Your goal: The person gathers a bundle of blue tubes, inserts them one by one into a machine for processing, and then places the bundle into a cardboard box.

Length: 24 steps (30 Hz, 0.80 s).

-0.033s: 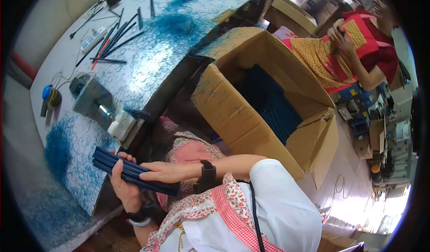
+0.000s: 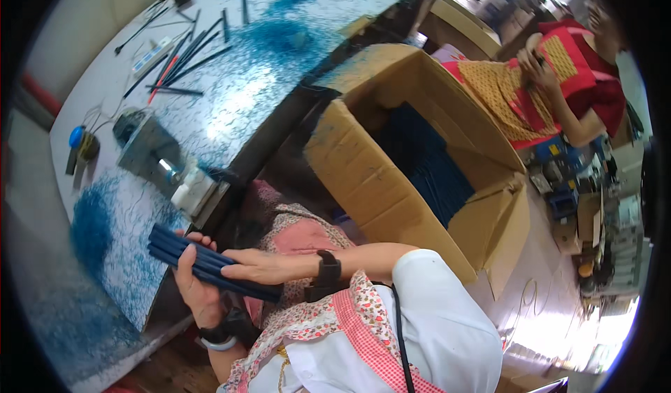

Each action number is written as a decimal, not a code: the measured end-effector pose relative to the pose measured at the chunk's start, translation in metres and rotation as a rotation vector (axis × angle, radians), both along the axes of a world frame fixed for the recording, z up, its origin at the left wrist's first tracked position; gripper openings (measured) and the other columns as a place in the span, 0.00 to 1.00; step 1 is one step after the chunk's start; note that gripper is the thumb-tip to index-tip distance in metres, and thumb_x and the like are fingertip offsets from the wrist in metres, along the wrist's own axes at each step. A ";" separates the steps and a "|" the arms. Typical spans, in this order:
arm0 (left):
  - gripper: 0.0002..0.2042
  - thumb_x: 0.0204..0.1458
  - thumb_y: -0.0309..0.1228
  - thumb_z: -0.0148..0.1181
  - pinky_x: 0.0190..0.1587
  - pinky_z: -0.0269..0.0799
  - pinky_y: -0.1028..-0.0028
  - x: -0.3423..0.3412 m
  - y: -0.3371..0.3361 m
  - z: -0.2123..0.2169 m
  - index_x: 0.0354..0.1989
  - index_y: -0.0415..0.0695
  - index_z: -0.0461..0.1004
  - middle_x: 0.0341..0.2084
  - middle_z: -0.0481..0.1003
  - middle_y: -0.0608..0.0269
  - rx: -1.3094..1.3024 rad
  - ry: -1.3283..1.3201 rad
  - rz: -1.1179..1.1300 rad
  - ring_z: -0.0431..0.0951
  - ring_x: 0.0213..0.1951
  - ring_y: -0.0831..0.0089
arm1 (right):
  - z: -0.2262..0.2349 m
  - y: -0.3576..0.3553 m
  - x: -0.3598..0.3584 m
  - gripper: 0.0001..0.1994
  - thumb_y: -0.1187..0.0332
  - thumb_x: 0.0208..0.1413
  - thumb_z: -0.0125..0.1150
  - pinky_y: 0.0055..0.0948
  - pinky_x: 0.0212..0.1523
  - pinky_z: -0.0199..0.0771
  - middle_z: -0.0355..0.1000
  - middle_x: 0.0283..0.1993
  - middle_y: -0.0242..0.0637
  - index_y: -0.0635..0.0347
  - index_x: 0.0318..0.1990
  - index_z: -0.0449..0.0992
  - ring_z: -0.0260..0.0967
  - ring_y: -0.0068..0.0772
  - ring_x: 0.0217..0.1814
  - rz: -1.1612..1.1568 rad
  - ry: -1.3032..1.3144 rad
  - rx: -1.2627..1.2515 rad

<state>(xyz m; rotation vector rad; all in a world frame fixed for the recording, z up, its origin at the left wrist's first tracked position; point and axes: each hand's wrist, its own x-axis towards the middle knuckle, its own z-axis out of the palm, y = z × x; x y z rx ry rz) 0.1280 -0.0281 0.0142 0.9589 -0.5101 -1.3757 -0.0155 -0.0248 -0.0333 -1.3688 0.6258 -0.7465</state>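
Note:
A bundle of several long dark blue rods point(image 2: 183, 253) lies across both hands in front of my apron. My left hand point(image 2: 199, 292) is closed round the bundle from below, its thumb over the top and its fingertips showing on the far side. My right hand point(image 2: 257, 266) is closed on the nearer part of the same rods, its fingers along their top. The rods' near ends reach past my right hand, toward the apron. Just beyond the rods, at the table's edge, stands a small grey machine point(image 2: 150, 148) with a metal shaft and a white block.
Blue shavings cover much of the white table point(image 2: 231, 124). Loose dark rods point(image 2: 192, 54) and a power strip point(image 2: 152, 56) lie farther back. On the right stands an open cardboard box point(image 2: 377, 183) holding many dark blue rods point(image 2: 426, 155). A co-worker in red point(image 2: 559, 92) sits beyond it.
The whole view has shifted slightly. Both hands keep their hold on the rods, with no clear movement of the bundle between them.

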 end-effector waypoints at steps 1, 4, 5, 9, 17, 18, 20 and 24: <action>0.20 0.48 0.26 0.57 0.40 0.73 0.68 -0.001 0.001 0.001 0.50 0.39 0.62 0.31 0.72 0.58 0.026 0.013 0.025 0.75 0.33 0.67 | 0.003 0.003 -0.003 0.21 0.54 0.60 0.47 0.32 0.42 0.68 0.71 0.39 0.43 0.66 0.46 0.67 0.69 0.36 0.40 0.033 -0.004 0.001; 0.20 0.47 0.25 0.58 0.40 0.74 0.67 -0.001 0.001 -0.008 0.50 0.40 0.63 0.31 0.72 0.59 0.070 -0.032 -0.081 0.75 0.34 0.66 | 0.014 0.006 -0.016 0.20 0.55 0.62 0.45 0.30 0.45 0.67 0.69 0.40 0.37 0.66 0.48 0.65 0.66 0.28 0.42 0.033 0.114 0.131; 0.20 0.47 0.25 0.58 0.40 0.74 0.67 -0.002 0.002 -0.008 0.50 0.40 0.63 0.31 0.72 0.59 0.068 -0.037 -0.046 0.75 0.34 0.66 | 0.015 0.008 -0.018 0.20 0.55 0.62 0.45 0.30 0.45 0.67 0.69 0.40 0.37 0.66 0.48 0.65 0.66 0.28 0.42 0.068 0.111 0.127; 0.21 0.46 0.24 0.60 0.39 0.75 0.66 0.003 0.006 -0.007 0.50 0.41 0.64 0.32 0.73 0.59 0.116 0.051 -0.121 0.76 0.34 0.65 | 0.017 0.008 -0.022 0.19 0.56 0.63 0.45 0.29 0.43 0.68 0.69 0.40 0.37 0.65 0.48 0.65 0.66 0.27 0.41 0.124 0.113 0.284; 0.21 0.47 0.25 0.60 0.40 0.75 0.64 -0.004 0.013 -0.012 0.52 0.43 0.64 0.32 0.73 0.59 0.200 0.158 -0.066 0.76 0.34 0.65 | 0.023 0.015 -0.028 0.16 0.59 0.60 0.51 0.24 0.39 0.70 0.71 0.37 0.36 0.63 0.47 0.66 0.69 0.24 0.40 0.179 0.118 0.301; 0.21 0.47 0.26 0.59 0.40 0.75 0.64 -0.005 0.013 -0.010 0.52 0.43 0.64 0.32 0.73 0.59 0.182 0.171 -0.074 0.76 0.34 0.65 | 0.023 0.015 -0.027 0.16 0.60 0.58 0.53 0.23 0.39 0.70 0.71 0.37 0.36 0.62 0.47 0.66 0.69 0.24 0.40 0.215 0.091 0.341; 0.21 0.47 0.26 0.59 0.40 0.75 0.63 -0.005 0.014 -0.008 0.52 0.43 0.64 0.32 0.73 0.59 0.146 0.193 -0.087 0.76 0.34 0.65 | 0.022 0.015 -0.026 0.16 0.61 0.56 0.57 0.21 0.39 0.70 0.71 0.36 0.35 0.61 0.46 0.66 0.70 0.22 0.40 0.290 0.038 0.423; 0.19 0.48 0.28 0.58 0.41 0.75 0.62 -0.006 0.019 0.006 0.50 0.43 0.65 0.32 0.73 0.60 0.129 0.373 -0.211 0.76 0.34 0.64 | 0.018 0.014 -0.025 0.14 0.62 0.52 0.62 0.20 0.35 0.69 0.70 0.31 0.32 0.61 0.41 0.70 0.69 0.20 0.36 0.359 -0.016 0.530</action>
